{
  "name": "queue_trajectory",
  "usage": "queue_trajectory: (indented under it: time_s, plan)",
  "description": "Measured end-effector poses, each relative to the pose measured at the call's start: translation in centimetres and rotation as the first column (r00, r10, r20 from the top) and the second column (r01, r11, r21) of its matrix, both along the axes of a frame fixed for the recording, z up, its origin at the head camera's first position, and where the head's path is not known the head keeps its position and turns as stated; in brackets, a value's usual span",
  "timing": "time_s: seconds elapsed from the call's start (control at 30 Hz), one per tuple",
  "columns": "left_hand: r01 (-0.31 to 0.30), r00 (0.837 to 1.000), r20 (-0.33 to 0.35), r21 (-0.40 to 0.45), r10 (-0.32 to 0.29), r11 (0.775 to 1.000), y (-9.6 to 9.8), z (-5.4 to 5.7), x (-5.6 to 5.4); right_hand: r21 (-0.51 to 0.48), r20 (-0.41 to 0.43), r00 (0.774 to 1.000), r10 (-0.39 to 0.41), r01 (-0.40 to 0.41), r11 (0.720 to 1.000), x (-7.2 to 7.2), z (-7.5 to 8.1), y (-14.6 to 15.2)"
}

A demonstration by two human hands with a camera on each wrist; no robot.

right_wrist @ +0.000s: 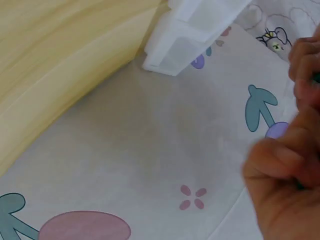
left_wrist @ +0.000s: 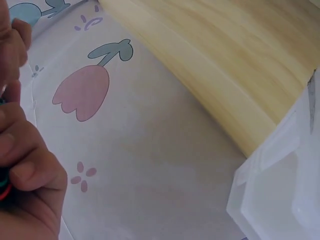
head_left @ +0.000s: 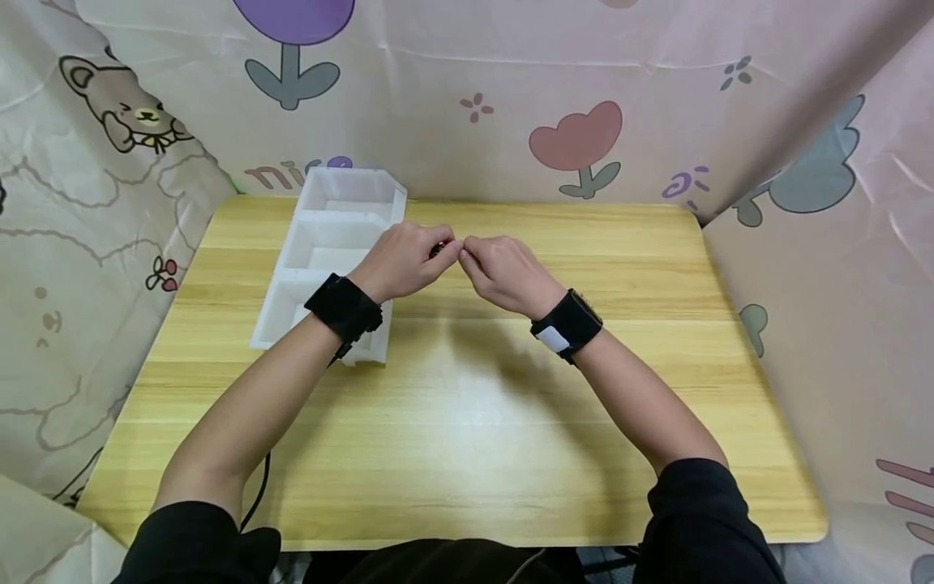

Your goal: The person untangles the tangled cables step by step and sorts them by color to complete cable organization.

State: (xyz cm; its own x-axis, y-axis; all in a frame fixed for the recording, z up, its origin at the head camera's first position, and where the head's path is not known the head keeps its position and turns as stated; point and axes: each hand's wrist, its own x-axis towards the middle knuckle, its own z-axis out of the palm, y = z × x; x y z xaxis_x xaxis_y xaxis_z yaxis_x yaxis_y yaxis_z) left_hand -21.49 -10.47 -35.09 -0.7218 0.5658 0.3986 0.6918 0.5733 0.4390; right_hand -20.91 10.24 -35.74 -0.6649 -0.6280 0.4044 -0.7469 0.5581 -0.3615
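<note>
In the head view my left hand [head_left: 404, 258] grips a small dark thing [head_left: 438, 249] with a red glint, mostly hidden by the curled fingers. The left wrist view shows green and red bands on this thing [left_wrist: 4, 189] at the frame's edge. My right hand [head_left: 511, 274] meets the left at the fingertips, its thumb and forefinger pinched together. In the right wrist view a speck of dark green shows among the curled fingers of the right hand [right_wrist: 282, 175]. Both hands are held up over the table; what the thing is cannot be told.
A white three-compartment tray [head_left: 289, 264] stands on the left of the wooden table [head_left: 467, 454], partly behind the left hand and wrist. Patterned cloth [head_left: 452, 154] hangs along the back and sides. A black cable [head_left: 260, 495] runs by the left forearm.
</note>
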Motion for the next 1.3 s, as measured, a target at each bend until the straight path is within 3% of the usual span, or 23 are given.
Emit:
queue_trajectory:
  time_s: [0.17,0.4,0.5,0.67,0.8,0.93,1.1,1.2,1.3]
  plan:
    - [0.044,0.999,-0.011,-0.002,-0.044,0.999,-0.2,0.2,0.0,-0.029,-0.073,0.997,0.002,-0.004,1.000,0.0,-0.4,0.3]
    - [0.093,0.992,-0.082,-0.038,-0.095,0.995,-0.4,0.7,0.0,-0.052,-0.137,0.989,0.061,-0.069,0.996,-0.1,-0.3,1.1]
    - [0.070,0.992,-0.102,-0.059,-0.075,0.996,-1.3,0.8,-0.2,-0.095,-0.135,0.989,0.052,-0.065,0.993,-0.3,-0.2,1.9]
    - [-0.014,0.999,-0.052,-0.055,0.011,0.998,-3.1,0.2,-0.4,-0.174,-0.089,0.996,0.024,-0.039,0.984,-0.7,-0.5,3.7]
    - [-0.008,1.000,-0.027,-0.033,0.007,0.999,-3.2,-0.1,-0.3,-0.213,-0.061,0.997,0.035,-0.048,0.976,-0.8,-0.6,4.1]
    - [-0.025,0.997,-0.069,0.022,0.026,0.999,-2.3,0.1,-0.2,-0.338,-0.024,1.000,0.007,-0.015,0.941,-0.7,-0.4,3.6]
    - [-0.016,0.995,-0.096,0.022,0.018,1.000,-1.1,0.2,0.0,-0.451,0.088,0.995,-0.041,0.077,0.889,-0.5,0.2,1.9]
    - [-0.004,0.996,-0.094,0.008,0.005,1.000,-0.5,0.3,0.1,-0.457,0.126,0.992,-0.029,0.084,0.886,-0.4,0.6,0.9]
    - [-0.003,0.995,-0.096,0.006,0.004,1.000,-0.3,0.3,0.1,-0.425,0.115,0.993,0.010,0.040,0.904,-0.4,0.9,0.4]
